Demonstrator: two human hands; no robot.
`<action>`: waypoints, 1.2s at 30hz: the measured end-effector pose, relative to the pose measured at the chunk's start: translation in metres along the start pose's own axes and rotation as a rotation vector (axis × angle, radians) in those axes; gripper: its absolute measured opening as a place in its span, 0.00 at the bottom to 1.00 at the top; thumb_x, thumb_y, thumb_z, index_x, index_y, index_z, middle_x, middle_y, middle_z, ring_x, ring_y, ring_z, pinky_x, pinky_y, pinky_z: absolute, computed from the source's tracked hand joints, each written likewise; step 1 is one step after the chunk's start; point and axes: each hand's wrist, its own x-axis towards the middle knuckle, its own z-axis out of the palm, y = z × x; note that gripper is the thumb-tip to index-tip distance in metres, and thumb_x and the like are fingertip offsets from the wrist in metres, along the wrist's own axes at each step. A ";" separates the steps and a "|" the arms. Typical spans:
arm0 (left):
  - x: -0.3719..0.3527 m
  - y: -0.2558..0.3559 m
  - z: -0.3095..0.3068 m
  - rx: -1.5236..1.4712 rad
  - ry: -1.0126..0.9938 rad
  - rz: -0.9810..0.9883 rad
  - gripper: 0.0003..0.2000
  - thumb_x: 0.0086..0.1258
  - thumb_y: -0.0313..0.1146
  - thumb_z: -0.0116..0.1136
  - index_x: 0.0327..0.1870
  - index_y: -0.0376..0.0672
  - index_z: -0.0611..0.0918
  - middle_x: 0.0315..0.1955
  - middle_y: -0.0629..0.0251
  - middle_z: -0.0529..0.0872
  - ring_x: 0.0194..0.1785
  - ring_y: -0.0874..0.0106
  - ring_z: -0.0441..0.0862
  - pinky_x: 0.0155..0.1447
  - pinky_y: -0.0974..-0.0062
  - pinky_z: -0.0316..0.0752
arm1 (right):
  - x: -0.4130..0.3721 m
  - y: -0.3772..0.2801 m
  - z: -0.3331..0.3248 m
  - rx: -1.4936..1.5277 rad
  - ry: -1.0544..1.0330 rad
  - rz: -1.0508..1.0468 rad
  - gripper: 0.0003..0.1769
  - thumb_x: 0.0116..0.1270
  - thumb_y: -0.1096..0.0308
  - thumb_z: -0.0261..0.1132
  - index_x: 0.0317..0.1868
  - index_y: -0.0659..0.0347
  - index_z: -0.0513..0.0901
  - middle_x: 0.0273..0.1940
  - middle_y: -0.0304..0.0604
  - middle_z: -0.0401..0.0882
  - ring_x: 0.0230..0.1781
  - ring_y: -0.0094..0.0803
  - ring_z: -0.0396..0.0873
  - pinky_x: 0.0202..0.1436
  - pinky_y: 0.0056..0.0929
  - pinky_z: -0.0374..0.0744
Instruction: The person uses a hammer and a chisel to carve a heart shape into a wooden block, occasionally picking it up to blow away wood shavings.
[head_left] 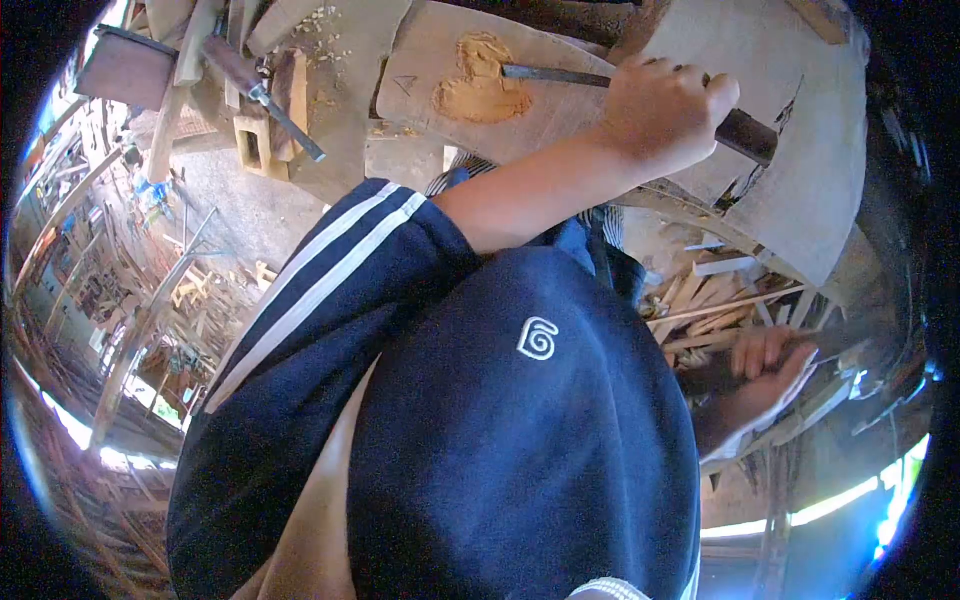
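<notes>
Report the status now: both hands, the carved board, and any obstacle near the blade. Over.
Left hand grips chisel, tip at carved patch in board. Right hand off the board, grip unclear. Second chisel lies aside, out of the way.

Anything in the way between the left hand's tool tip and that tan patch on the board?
Nothing visible: the left hand grips the long-bladed tool, whose tip is already at the edge of the tan patch. The other chisel lies off to the left, beyond the patch.
</notes>
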 end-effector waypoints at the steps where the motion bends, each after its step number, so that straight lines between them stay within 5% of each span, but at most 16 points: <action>1: -0.001 0.000 0.000 0.012 -0.010 0.005 0.04 0.50 0.31 0.57 0.28 0.48 0.80 0.21 0.59 0.85 0.27 0.60 0.85 0.32 0.60 0.77 | 0.008 0.024 -0.020 0.131 -0.162 0.002 0.12 0.76 0.57 0.54 0.39 0.57 0.71 0.20 0.33 0.62 0.13 0.20 0.56 0.15 0.21 0.60; 4: 0.002 -0.004 -0.004 0.053 -0.033 0.011 0.04 0.50 0.31 0.57 0.28 0.47 0.80 0.21 0.59 0.85 0.27 0.60 0.85 0.32 0.60 0.76 | -0.042 0.026 0.040 -0.316 -0.184 0.269 0.12 0.73 0.57 0.58 0.46 0.56 0.70 0.21 0.34 0.64 0.15 0.20 0.60 0.13 0.22 0.61; 5: 0.001 -0.003 -0.004 0.066 -0.053 0.008 0.04 0.49 0.31 0.57 0.27 0.47 0.80 0.21 0.60 0.85 0.26 0.60 0.85 0.32 0.61 0.76 | -0.034 0.021 0.031 -0.346 0.017 0.337 0.10 0.73 0.60 0.58 0.48 0.55 0.71 0.21 0.35 0.65 0.16 0.20 0.62 0.14 0.22 0.62; 6: 0.001 -0.002 -0.003 0.064 -0.052 0.012 0.04 0.49 0.31 0.57 0.27 0.47 0.80 0.21 0.60 0.85 0.26 0.60 0.85 0.32 0.61 0.76 | -0.023 0.001 0.018 -0.301 -0.210 0.353 0.10 0.73 0.62 0.59 0.49 0.56 0.71 0.23 0.35 0.67 0.18 0.20 0.63 0.17 0.21 0.63; 8: 0.000 0.000 -0.003 0.044 0.013 -0.002 0.03 0.50 0.31 0.57 0.27 0.47 0.80 0.21 0.59 0.84 0.25 0.61 0.85 0.31 0.62 0.76 | -0.025 -0.016 0.032 -0.311 0.276 0.221 0.09 0.73 0.62 0.58 0.47 0.55 0.71 0.23 0.35 0.68 0.17 0.20 0.62 0.17 0.21 0.63; 9: 0.000 -0.001 -0.002 0.042 0.011 -0.001 0.03 0.50 0.31 0.57 0.27 0.47 0.80 0.21 0.59 0.84 0.25 0.61 0.85 0.31 0.62 0.76 | -0.017 -0.009 0.016 -0.311 0.280 0.221 0.09 0.73 0.62 0.58 0.47 0.55 0.71 0.23 0.35 0.68 0.17 0.20 0.62 0.17 0.21 0.63; 11: -0.001 -0.002 0.000 0.043 0.027 0.017 0.04 0.50 0.31 0.58 0.27 0.47 0.80 0.21 0.59 0.84 0.25 0.62 0.85 0.31 0.63 0.76 | 0.005 0.009 -0.028 0.210 -0.042 0.091 0.08 0.73 0.62 0.58 0.46 0.55 0.70 0.22 0.34 0.68 0.16 0.21 0.61 0.17 0.21 0.63; 14: 0.000 0.000 0.000 0.076 0.020 0.004 0.03 0.50 0.32 0.58 0.26 0.47 0.80 0.21 0.59 0.84 0.25 0.62 0.85 0.31 0.62 0.75 | -0.043 0.022 0.048 -0.301 -0.126 0.336 0.06 0.74 0.63 0.57 0.43 0.53 0.69 0.20 0.33 0.66 0.15 0.20 0.60 0.17 0.21 0.61; 18: 0.000 -0.004 -0.002 0.066 0.023 0.033 0.03 0.51 0.32 0.57 0.26 0.47 0.79 0.21 0.59 0.84 0.25 0.63 0.85 0.30 0.62 0.75 | -0.023 0.002 0.025 -0.311 -0.026 0.198 0.14 0.75 0.55 0.54 0.37 0.57 0.69 0.17 0.32 0.61 0.11 0.21 0.57 0.11 0.21 0.55; 20: 0.000 -0.005 0.000 0.052 0.024 0.020 0.03 0.52 0.32 0.57 0.27 0.47 0.79 0.20 0.60 0.84 0.25 0.63 0.85 0.29 0.62 0.75 | -0.001 -0.006 -0.008 -0.263 0.010 0.138 0.17 0.75 0.52 0.53 0.36 0.57 0.69 0.17 0.32 0.60 0.11 0.21 0.57 0.11 0.21 0.56; 22: 0.000 -0.005 0.002 0.047 0.029 0.015 0.03 0.52 0.32 0.57 0.27 0.47 0.79 0.20 0.60 0.84 0.24 0.63 0.85 0.29 0.62 0.75 | 0.019 0.011 -0.050 0.239 -0.234 0.126 0.18 0.76 0.51 0.52 0.35 0.57 0.70 0.17 0.33 0.61 0.12 0.20 0.56 0.11 0.21 0.57; 26: -0.001 -0.007 0.001 0.070 0.022 0.036 0.04 0.52 0.32 0.57 0.28 0.47 0.80 0.19 0.61 0.84 0.24 0.63 0.84 0.29 0.63 0.75 | -0.033 0.035 0.026 -0.310 -0.174 0.264 0.10 0.75 0.59 0.53 0.47 0.56 0.70 0.19 0.33 0.63 0.12 0.21 0.59 0.10 0.21 0.56; 31: -0.003 -0.005 0.006 0.054 0.102 -0.008 0.04 0.52 0.32 0.57 0.28 0.47 0.80 0.19 0.61 0.84 0.24 0.63 0.84 0.29 0.63 0.74 | -0.005 0.010 -0.022 -0.268 -0.022 0.241 0.13 0.76 0.56 0.54 0.39 0.56 0.70 0.18 0.33 0.62 0.11 0.21 0.56 0.12 0.22 0.55; 33: -0.004 -0.005 0.005 0.069 0.104 -0.015 0.03 0.52 0.32 0.57 0.27 0.47 0.80 0.19 0.61 0.84 0.24 0.63 0.84 0.29 0.62 0.74 | 0.005 0.033 -0.032 0.316 -0.444 0.169 0.12 0.75 0.57 0.55 0.38 0.56 0.69 0.19 0.33 0.62 0.12 0.20 0.57 0.14 0.21 0.57; 34: -0.003 -0.005 0.007 0.076 0.115 -0.016 0.03 0.52 0.32 0.57 0.27 0.47 0.80 0.19 0.61 0.84 0.24 0.63 0.85 0.29 0.62 0.74 | -0.008 0.034 -0.013 0.318 -0.450 0.170 0.12 0.75 0.57 0.55 0.38 0.56 0.69 0.19 0.33 0.62 0.12 0.20 0.57 0.14 0.21 0.57; 36: -0.004 -0.004 0.010 0.073 0.118 -0.003 0.03 0.51 0.32 0.57 0.26 0.47 0.80 0.19 0.60 0.84 0.24 0.63 0.85 0.29 0.61 0.75 | -0.049 0.036 0.037 -0.261 -0.137 0.318 0.11 0.75 0.59 0.57 0.38 0.55 0.68 0.19 0.33 0.62 0.13 0.19 0.58 0.15 0.21 0.58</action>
